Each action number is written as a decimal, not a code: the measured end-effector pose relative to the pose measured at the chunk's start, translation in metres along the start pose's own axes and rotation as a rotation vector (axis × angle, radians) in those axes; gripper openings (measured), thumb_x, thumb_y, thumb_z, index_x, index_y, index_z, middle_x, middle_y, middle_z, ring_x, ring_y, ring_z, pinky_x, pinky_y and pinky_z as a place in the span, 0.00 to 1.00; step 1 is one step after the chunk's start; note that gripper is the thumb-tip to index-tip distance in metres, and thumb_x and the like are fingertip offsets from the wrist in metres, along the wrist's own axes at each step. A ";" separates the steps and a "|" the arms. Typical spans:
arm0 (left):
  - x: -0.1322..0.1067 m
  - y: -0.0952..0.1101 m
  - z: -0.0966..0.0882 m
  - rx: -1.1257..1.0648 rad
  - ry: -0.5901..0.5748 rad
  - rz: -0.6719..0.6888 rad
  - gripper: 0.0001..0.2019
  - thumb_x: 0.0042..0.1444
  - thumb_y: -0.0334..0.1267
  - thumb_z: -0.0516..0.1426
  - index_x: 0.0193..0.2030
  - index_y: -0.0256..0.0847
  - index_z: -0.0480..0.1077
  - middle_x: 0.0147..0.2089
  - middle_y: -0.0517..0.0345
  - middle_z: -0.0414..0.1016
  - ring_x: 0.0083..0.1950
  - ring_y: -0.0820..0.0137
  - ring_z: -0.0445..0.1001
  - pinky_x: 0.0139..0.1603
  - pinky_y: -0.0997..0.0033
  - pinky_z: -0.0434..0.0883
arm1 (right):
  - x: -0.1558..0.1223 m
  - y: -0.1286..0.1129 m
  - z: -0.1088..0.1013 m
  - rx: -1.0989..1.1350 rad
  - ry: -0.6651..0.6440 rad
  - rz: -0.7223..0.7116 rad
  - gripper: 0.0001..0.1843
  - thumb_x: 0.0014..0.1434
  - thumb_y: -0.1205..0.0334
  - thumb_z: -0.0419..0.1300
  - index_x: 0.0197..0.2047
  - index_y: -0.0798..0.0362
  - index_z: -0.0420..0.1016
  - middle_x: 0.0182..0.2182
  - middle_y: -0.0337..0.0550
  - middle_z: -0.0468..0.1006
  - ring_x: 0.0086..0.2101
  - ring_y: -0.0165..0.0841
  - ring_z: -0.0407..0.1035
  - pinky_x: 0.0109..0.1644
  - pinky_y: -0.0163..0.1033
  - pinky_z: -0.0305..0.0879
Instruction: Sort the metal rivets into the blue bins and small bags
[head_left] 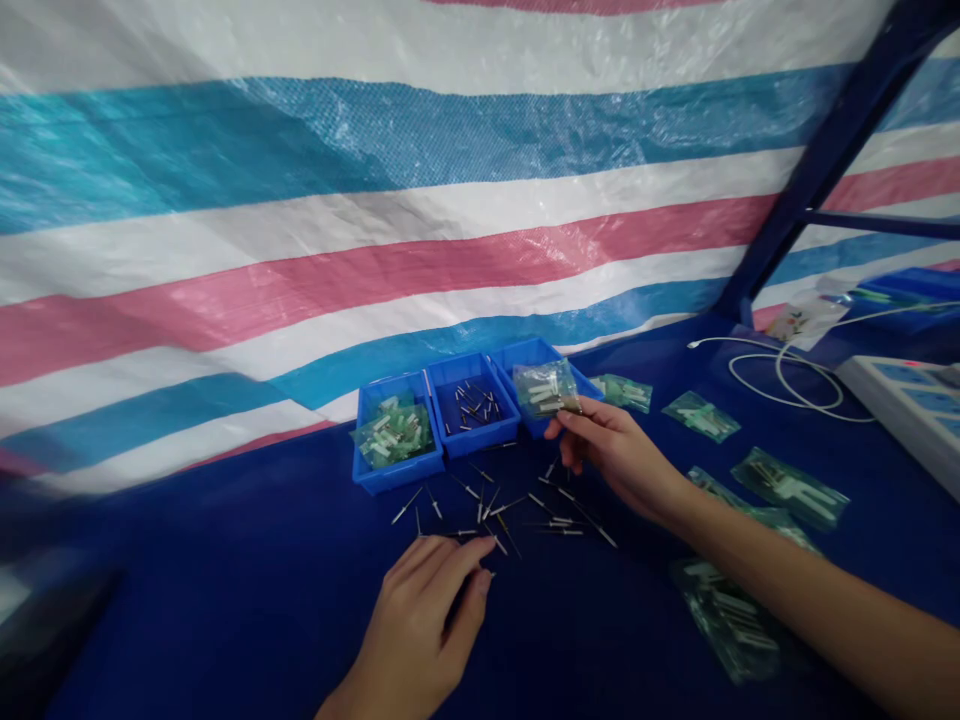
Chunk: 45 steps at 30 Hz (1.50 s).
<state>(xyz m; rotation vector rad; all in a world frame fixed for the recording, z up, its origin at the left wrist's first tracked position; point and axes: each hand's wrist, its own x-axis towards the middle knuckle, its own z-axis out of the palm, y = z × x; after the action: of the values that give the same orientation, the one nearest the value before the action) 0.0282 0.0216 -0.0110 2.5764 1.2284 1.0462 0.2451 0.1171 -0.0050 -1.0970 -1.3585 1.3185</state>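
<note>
My right hand [611, 455] pinches a small clear green-tinted bag of white parts [546, 390] and holds it over the right blue bin [534, 354]. My left hand [429, 610] rests on the blue table with its fingers bent together, fingertips touching the near edge of several loose metal pins [517, 505] scattered before the bins. What lies under those fingers is hidden. The middle blue bin [469, 400] holds loose pins. The left blue bin [396, 435] holds bags of white parts.
More small bags [789, 487] lie on the blue table to the right, one [731, 620] under my right forearm. A white cable [780, 375] and a white power strip [911, 400] sit at far right. A striped tarp [375, 200] hangs behind.
</note>
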 end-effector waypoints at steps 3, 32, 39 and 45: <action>0.001 0.000 0.000 -0.003 0.000 -0.003 0.10 0.59 0.29 0.49 0.45 0.38 0.67 0.28 0.59 0.73 0.27 0.72 0.71 0.27 0.72 0.70 | -0.001 0.001 0.006 -0.094 -0.029 -0.047 0.14 0.57 0.54 0.49 0.28 0.55 0.66 0.18 0.37 0.66 0.19 0.26 0.62 0.21 0.31 0.59; -0.008 0.008 0.006 0.193 -0.182 0.101 0.11 0.56 0.24 0.48 0.42 0.37 0.68 0.36 0.53 0.75 0.37 0.63 0.72 0.37 0.61 0.71 | -0.060 0.032 0.009 -1.167 -0.264 -0.638 0.19 0.61 0.64 0.51 0.55 0.59 0.65 0.53 0.58 0.67 0.53 0.45 0.62 0.53 0.54 0.64; -0.009 0.013 0.005 0.239 -0.169 0.130 0.13 0.54 0.22 0.48 0.41 0.36 0.68 0.35 0.52 0.75 0.34 0.62 0.73 0.34 0.59 0.72 | -0.054 0.021 0.023 -1.233 -0.344 -0.715 0.15 0.57 0.76 0.49 0.44 0.59 0.72 0.42 0.50 0.75 0.42 0.36 0.68 0.48 0.42 0.68; -0.011 0.013 0.005 0.205 -0.095 0.101 0.15 0.57 0.22 0.45 0.43 0.37 0.68 0.38 0.52 0.75 0.36 0.65 0.75 0.36 0.64 0.73 | -0.048 0.010 0.034 -1.309 -0.420 -0.741 0.14 0.50 0.79 0.51 0.37 0.58 0.72 0.33 0.50 0.74 0.35 0.38 0.68 0.40 0.45 0.66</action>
<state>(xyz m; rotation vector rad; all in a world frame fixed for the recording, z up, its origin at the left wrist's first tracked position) 0.0350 0.0057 -0.0158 2.8323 1.2554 0.8415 0.2208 0.0644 -0.0166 -0.8728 -2.7294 -0.0409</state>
